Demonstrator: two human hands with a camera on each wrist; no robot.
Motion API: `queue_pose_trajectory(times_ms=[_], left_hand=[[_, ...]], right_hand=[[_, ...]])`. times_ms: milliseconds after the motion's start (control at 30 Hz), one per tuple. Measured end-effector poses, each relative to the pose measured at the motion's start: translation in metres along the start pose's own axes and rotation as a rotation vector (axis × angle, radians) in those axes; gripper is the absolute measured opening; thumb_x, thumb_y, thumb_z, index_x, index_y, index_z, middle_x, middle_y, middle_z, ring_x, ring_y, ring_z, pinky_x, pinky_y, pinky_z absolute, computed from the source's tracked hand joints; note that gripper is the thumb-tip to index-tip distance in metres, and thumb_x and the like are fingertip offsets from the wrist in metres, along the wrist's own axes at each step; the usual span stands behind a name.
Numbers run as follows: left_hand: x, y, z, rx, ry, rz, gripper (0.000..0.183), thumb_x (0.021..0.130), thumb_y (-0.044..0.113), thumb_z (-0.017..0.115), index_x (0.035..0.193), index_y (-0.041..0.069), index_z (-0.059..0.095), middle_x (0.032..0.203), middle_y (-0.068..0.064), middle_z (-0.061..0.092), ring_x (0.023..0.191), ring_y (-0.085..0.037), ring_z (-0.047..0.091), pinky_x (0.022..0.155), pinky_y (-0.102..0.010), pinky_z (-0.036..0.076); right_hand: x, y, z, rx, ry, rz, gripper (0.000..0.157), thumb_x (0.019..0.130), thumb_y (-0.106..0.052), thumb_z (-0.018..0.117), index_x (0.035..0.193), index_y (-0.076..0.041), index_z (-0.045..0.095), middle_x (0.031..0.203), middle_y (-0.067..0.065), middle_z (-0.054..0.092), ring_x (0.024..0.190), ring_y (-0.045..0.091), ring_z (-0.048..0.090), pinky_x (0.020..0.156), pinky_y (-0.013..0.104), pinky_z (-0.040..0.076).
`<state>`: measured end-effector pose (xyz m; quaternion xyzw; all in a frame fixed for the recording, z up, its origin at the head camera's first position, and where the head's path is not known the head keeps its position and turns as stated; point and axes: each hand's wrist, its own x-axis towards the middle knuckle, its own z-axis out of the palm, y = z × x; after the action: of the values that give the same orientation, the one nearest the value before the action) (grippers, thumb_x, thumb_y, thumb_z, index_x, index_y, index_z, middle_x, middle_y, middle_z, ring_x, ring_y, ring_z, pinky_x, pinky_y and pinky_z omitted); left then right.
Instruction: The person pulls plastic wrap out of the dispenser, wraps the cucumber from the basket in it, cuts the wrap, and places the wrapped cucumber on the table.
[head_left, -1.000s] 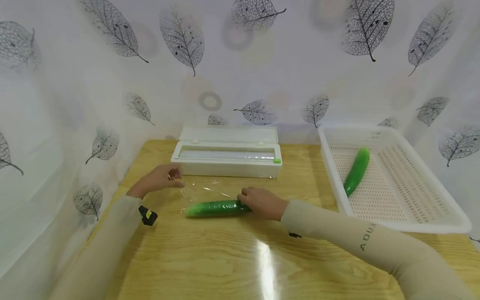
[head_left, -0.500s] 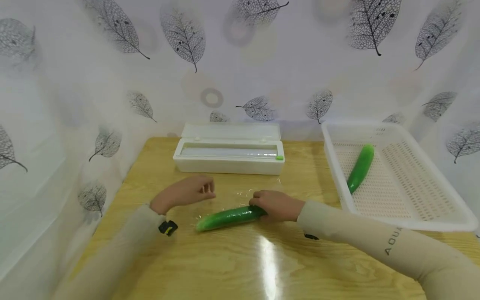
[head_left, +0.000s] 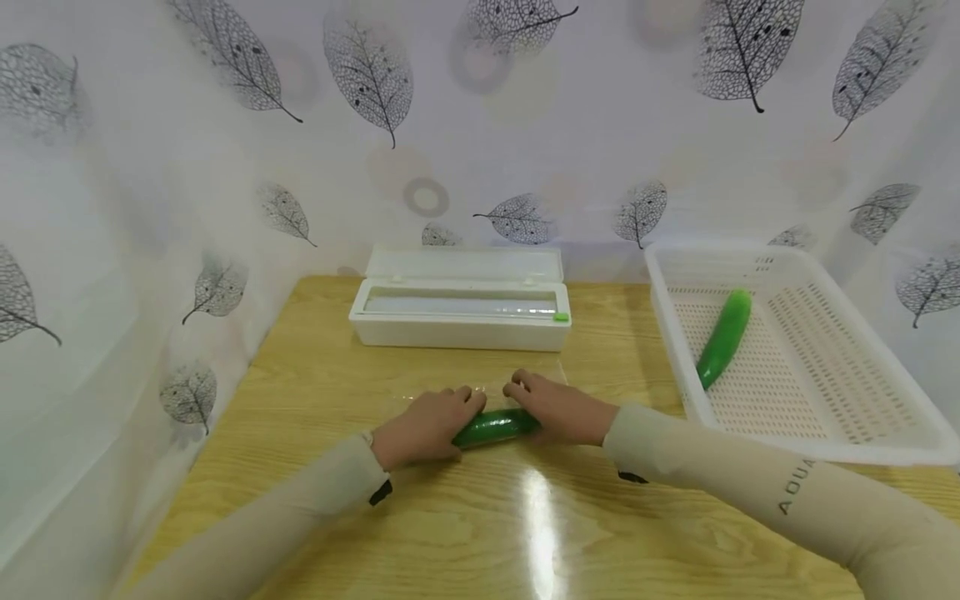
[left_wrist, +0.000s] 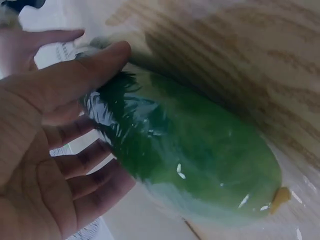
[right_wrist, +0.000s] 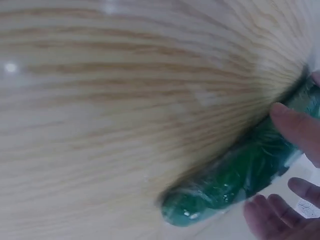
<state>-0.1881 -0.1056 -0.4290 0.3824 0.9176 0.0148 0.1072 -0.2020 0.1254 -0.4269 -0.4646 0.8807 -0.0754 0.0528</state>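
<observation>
A green cucumber [head_left: 497,427], partly wrapped in clear cling film, lies on the wooden table between my hands. My left hand [head_left: 429,425] holds its left part, thumb on the near side and fingers over the far side. In the left wrist view the filmed end of the cucumber [left_wrist: 200,155] sticks out past the thumb. My right hand [head_left: 564,410] grips the other end. The right wrist view shows the right thumb [right_wrist: 295,127] along the film-covered cucumber [right_wrist: 225,182], fingers opposite. Loose film lies flat beyond the cucumber, between it and the box.
Behind the hands stands a white cling film box [head_left: 461,335] with its lid raised, a film roll inside and a green slider at its right. A white plastic basket [head_left: 667,350] on the right holds another cucumber [head_left: 724,340]. A leaf-patterned curtain [head_left: 450,125] borders the table.
My left hand has left the film's left edge, moved right and down, and taken hold of the cucumber. The right hand, still gripping, has shifted slightly right with the cucumber.
</observation>
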Motion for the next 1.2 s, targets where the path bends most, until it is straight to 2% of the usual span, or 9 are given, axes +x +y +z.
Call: queue_pose_trajectory(times_ms=[133,333,500,700,867,967,1067,1200], left_hand=[[0.003,-0.009,-0.002,-0.136,-0.034,-0.034,0.056,0.071,0.03,0.082,0.115,0.016,0.051,0.1,0.002,0.06,0.08,-0.008,0.054,0.068,-0.024,0.048],[0.009,-0.025,-0.007,-0.311,-0.111,-0.079,0.057,0.07,0.029,0.082,0.117,0.013,0.055,0.106,-0.001,0.066,0.093,-0.012,0.061,0.081,-0.029,0.051],[0.011,-0.034,-0.007,-0.418,-0.139,-0.109,0.051,0.073,0.025,0.081,0.116,0.012,0.057,0.109,-0.003,0.065,0.099,-0.016,0.061,0.088,-0.033,0.05],[0.011,-0.038,-0.006,-0.496,-0.156,-0.094,0.041,0.078,0.021,0.077,0.113,0.009,0.06,0.111,-0.005,0.064,0.099,-0.019,0.062,0.088,-0.034,0.051],[0.011,-0.036,-0.007,-0.546,-0.204,-0.084,0.035,0.082,0.02,0.073,0.112,0.008,0.061,0.113,-0.006,0.064,0.101,-0.021,0.062,0.087,-0.032,0.052],[0.011,-0.035,-0.008,-0.542,-0.22,-0.07,0.034,0.083,0.02,0.072,0.113,0.008,0.062,0.113,-0.006,0.064,0.1,-0.02,0.062,0.087,-0.032,0.052],[0.01,-0.035,-0.009,-0.516,-0.233,-0.051,0.036,0.084,0.021,0.07,0.116,0.007,0.062,0.113,-0.007,0.065,0.098,-0.019,0.062,0.086,-0.032,0.052],[0.008,-0.031,-0.01,-0.422,-0.247,-0.049,0.042,0.086,0.026,0.068,0.123,0.008,0.059,0.112,-0.006,0.062,0.099,-0.017,0.06,0.087,-0.031,0.051]], right_hand=[[-0.002,0.003,0.003,-0.047,0.05,-0.02,0.049,0.072,-0.018,0.081,0.108,-0.006,0.051,0.1,0.005,0.052,0.086,0.016,0.052,0.073,0.03,0.052],[0.0,0.007,0.009,-0.106,0.085,-0.033,0.038,0.075,-0.015,0.079,0.104,-0.007,0.055,0.095,0.004,0.056,0.082,0.016,0.056,0.071,0.031,0.053],[0.004,0.009,0.011,-0.127,0.101,-0.026,0.032,0.078,-0.013,0.076,0.103,-0.006,0.056,0.093,0.006,0.058,0.08,0.017,0.058,0.07,0.031,0.053],[0.007,0.013,0.013,-0.167,0.1,-0.026,0.031,0.077,-0.014,0.077,0.1,-0.007,0.058,0.091,0.006,0.061,0.078,0.017,0.06,0.068,0.031,0.053],[0.006,0.013,0.011,-0.164,0.076,-0.038,0.031,0.075,-0.016,0.078,0.099,-0.007,0.06,0.091,0.006,0.062,0.08,0.018,0.061,0.07,0.032,0.054],[0.005,0.012,0.008,-0.154,0.042,-0.034,0.029,0.076,-0.015,0.077,0.099,-0.007,0.061,0.093,0.006,0.063,0.082,0.018,0.062,0.072,0.033,0.054],[0.003,0.011,0.005,-0.146,-0.008,-0.022,0.03,0.077,-0.017,0.077,0.101,-0.007,0.063,0.094,0.005,0.064,0.083,0.018,0.062,0.073,0.032,0.054],[0.002,0.008,0.001,-0.109,-0.078,0.001,0.033,0.076,-0.018,0.078,0.103,-0.006,0.064,0.092,0.003,0.063,0.081,0.016,0.061,0.072,0.031,0.054]])
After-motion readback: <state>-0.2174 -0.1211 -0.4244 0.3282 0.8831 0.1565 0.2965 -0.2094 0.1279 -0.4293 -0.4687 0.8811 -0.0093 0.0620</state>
